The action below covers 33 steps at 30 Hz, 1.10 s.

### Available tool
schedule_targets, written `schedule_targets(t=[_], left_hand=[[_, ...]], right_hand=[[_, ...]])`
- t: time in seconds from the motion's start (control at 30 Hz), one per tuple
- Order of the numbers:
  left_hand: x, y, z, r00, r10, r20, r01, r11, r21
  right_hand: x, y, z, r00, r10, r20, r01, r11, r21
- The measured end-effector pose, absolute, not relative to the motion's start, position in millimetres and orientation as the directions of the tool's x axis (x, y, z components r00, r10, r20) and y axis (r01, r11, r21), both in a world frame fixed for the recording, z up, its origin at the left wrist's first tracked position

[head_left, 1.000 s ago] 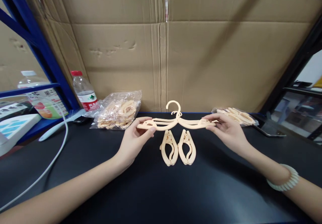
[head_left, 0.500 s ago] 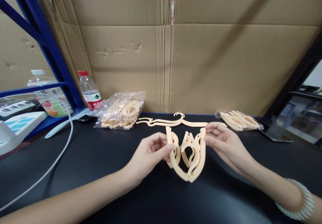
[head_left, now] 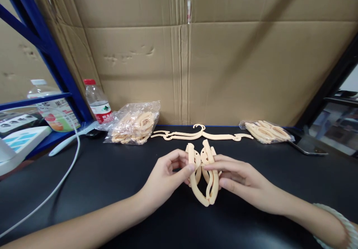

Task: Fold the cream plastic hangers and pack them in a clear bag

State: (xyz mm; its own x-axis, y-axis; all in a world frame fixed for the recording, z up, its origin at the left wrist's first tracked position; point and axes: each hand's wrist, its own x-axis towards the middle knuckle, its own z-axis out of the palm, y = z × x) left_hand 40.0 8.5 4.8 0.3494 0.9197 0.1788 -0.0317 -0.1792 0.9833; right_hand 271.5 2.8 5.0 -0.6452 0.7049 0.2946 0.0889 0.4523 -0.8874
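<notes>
A cream-coloured folding hanger (head_left: 199, 198) is held upright over the black table, its two arms folded into a narrow V. My left hand (head_left: 173, 170) pinches its left arm between thumb and fingers. On the other side, my right hand (head_left: 237, 176) has its fingers around the right arm, with the thumb low beside it. More cream hanger parts show behind, partly hidden by the held one and my fingers. An unfolded cream hanger (head_left: 220, 136) lies farther back on the table.
Bagged hangers (head_left: 134, 124) lie back left, and another bag (head_left: 267, 131) back right beside a dark flat device (head_left: 310, 148). A red-capped bottle (head_left: 97, 103), a light-blue handled brush (head_left: 63, 144) and a white cable (head_left: 67, 170) are at left. Cardboard (head_left: 246, 62) stands behind.
My right hand has moved left, bringing the right arm of the held hanger closer to the left one. The V is narrower. My left hand has barely moved.
</notes>
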Motion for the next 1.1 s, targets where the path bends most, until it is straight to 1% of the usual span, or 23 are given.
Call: schedule_targets(t=[0.23, 0.43, 0.57, 0.67, 0.77, 0.87, 0.97, 1.1], left_hand=[[40, 7, 7, 0.392, 0.900, 0.193, -0.048, -0.189, 0.981], [41, 4, 8, 0.418, 0.884, 0.210, -0.012, -0.226, 0.974], [42, 4, 7, 0.401, 0.895, 0.196, -0.022, -0.204, 0.979], [43, 5, 7, 0.377, 0.906, 0.192, -0.035, -0.193, 0.980], [44, 5, 9, 0.396, 0.895, 0.204, -0.038, -0.206, 0.978], [44, 5, 11, 0.419, 0.889, 0.186, -0.007, -0.202, 0.979], [41, 8, 13, 0.394, 0.908, 0.143, 0.003, -0.157, 0.988], [31, 22, 15, 0.301, 0.947, 0.112, -0.008, -0.115, 0.993]], right_hand=[[272, 3, 5, -0.648, 0.709, 0.278, 0.072, 0.420, -0.905], [272, 2, 4, -0.642, 0.715, 0.276, 0.085, 0.424, -0.902], [270, -1, 8, -0.686, 0.684, 0.248, 0.100, 0.427, -0.899], [268, -2, 9, -0.713, 0.655, 0.249, 0.065, 0.416, -0.907], [266, -4, 9, -0.730, 0.640, 0.240, 0.049, 0.399, -0.916], [265, -7, 10, -0.745, 0.624, 0.236, 0.075, 0.430, -0.900], [268, -4, 9, -0.730, 0.626, 0.275, 0.080, 0.477, -0.875], [273, 9, 4, -0.610, 0.703, 0.366, -0.004, 0.459, -0.889]])
